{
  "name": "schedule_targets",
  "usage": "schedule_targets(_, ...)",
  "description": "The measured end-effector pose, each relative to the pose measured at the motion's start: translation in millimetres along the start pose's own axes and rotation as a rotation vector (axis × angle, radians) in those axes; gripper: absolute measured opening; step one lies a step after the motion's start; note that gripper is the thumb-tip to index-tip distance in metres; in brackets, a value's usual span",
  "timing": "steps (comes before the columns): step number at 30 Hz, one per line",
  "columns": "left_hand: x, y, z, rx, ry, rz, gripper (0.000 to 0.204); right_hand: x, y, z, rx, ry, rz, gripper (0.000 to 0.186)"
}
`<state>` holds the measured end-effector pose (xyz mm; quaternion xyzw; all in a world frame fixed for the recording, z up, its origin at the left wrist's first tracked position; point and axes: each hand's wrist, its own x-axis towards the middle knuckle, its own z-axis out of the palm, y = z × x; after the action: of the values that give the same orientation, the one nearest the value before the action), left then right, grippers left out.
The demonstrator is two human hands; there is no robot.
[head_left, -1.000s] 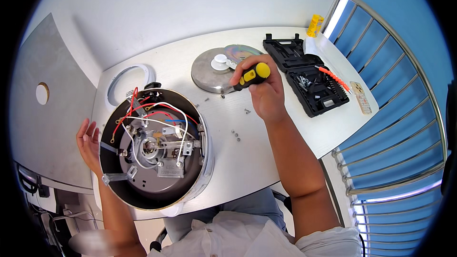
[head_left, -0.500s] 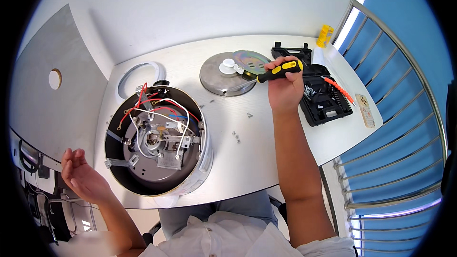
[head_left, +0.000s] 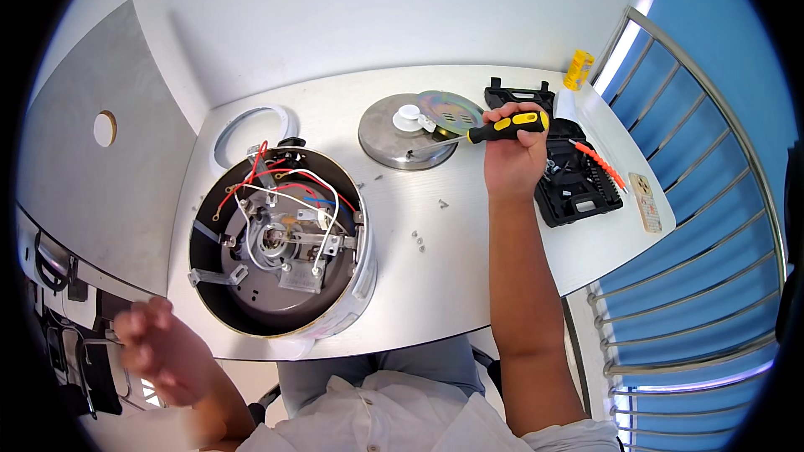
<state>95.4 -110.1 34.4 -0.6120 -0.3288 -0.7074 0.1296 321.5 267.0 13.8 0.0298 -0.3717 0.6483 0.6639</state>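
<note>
My right hand (head_left: 515,151) grips a screwdriver (head_left: 507,125) with a black and yellow handle. Its shaft points left, across the front of a round metal lid (head_left: 389,141) with a white knob (head_left: 409,118). Off the table's left front edge, my left hand (head_left: 163,347) is blurred; its fingers look loosely bent and apart, with nothing visible in them. Between the hands stands an opened rice cooker body (head_left: 365,285), underside up. Red and white wires (head_left: 251,169), brackets and a grey metal pan (head_left: 260,301) show inside it.
A white ring (head_left: 219,141) lies behind the cooker body. Several small screws (head_left: 418,238) are scattered on the white table (head_left: 435,293). At the right are a black tool case (head_left: 578,213), an orange flexible shaft (head_left: 600,164), a phone (head_left: 645,201) and a yellow box (head_left: 579,69). A metal railing (head_left: 703,84) borders that side.
My left hand has moved down and slightly right, its fingers bending more. The screwdriver has turned nearer to level, its handle shifting slightly right. The whole view has shifted a little.
</note>
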Motion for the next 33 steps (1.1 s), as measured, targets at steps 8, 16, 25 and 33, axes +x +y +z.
schedule_targets(8,3.2,29.5,83.2,-0.727,-0.646,-0.254,0.027,-7.1,1.3,15.8,-0.127,-0.189,-0.047,0.041)
schedule_targets(16,-40.8,-17.7,203.3,-0.064,-0.763,-0.761,0.050,-8.1,-12.9,22.3,-0.123,-0.233,0.048,0.043)
schedule_targets(25,-46.6,-67.7,244.6,0.716,-0.633,-0.811,0.062,-4.6,-14.5,14.7,0.071,-0.181,0.191,0.037)
schedule_targets(33,-56.3,-95.2,256.8,0.870,-0.721,-0.898,0.066,2.7,-13.3,-1.0,0.154,-0.141,0.216,0.034)
